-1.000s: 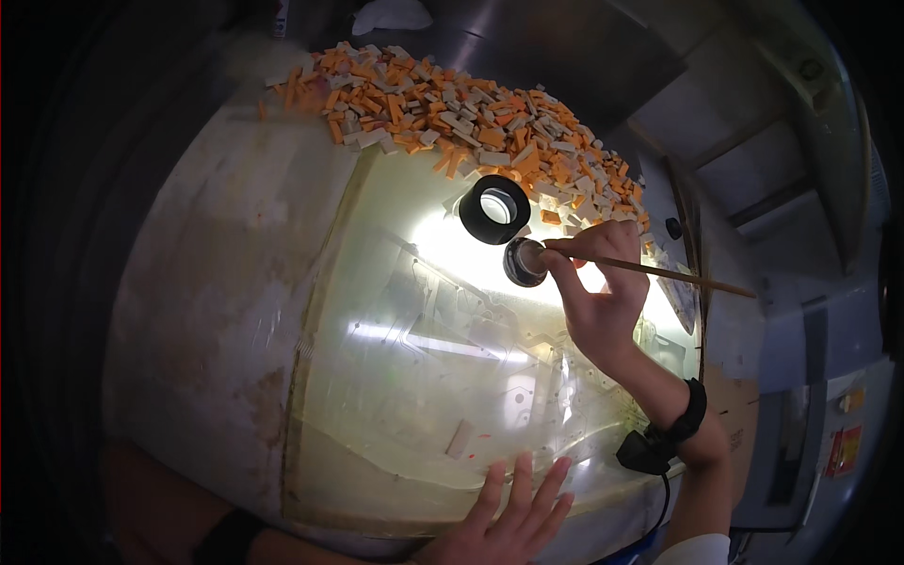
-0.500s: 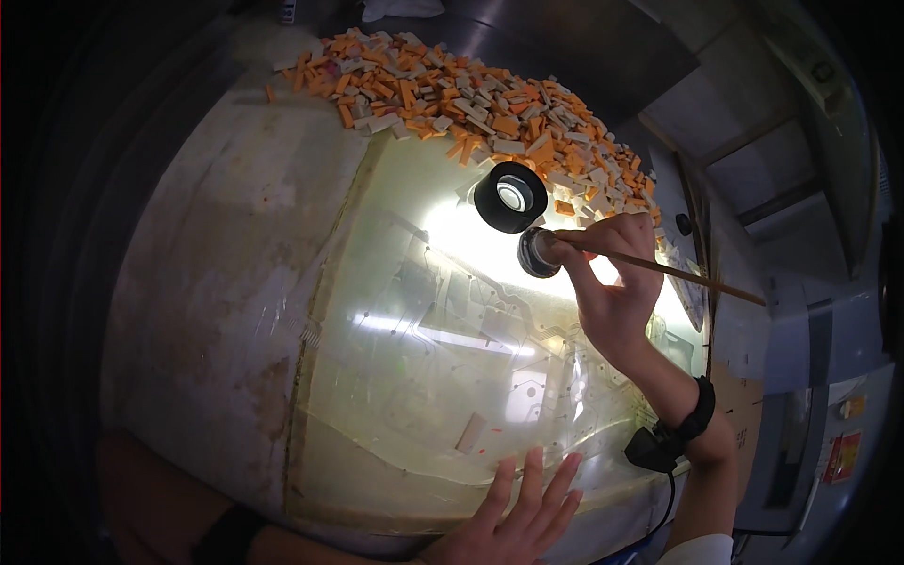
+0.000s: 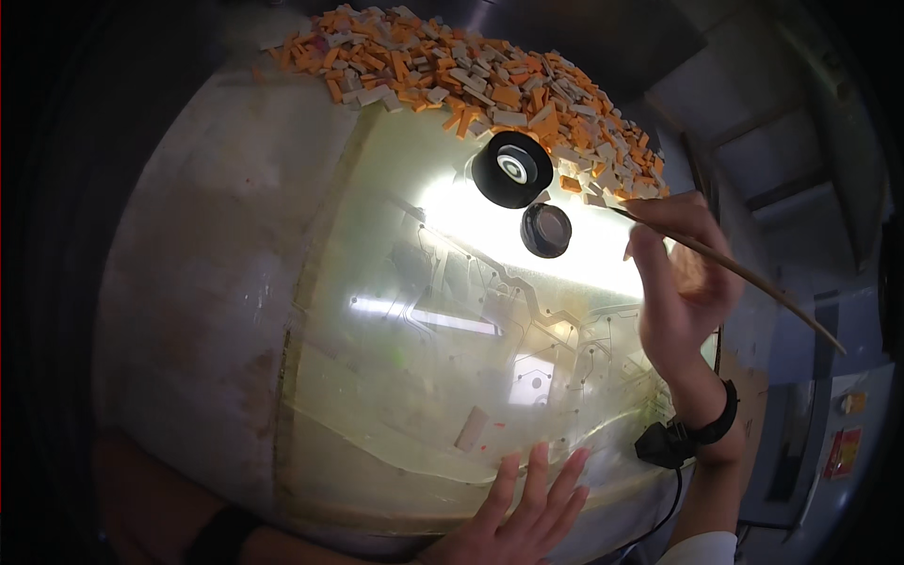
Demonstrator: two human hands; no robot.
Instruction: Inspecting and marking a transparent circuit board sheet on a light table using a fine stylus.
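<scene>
right hand with thin stick lifted away from small black pot

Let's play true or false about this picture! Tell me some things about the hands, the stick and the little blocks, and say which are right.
1. The right hand holds a thin stick. True.
2. The left hand holds the black roll. False: it lies flat on the clear sheet, away from the roll.
3. The pile of small blocks is orange and grey. True.
4. The small black pot sits on top of the blocks. False: it stands on the lit sheet, below the roll.
5. The right wrist wears a black band. True.
</scene>
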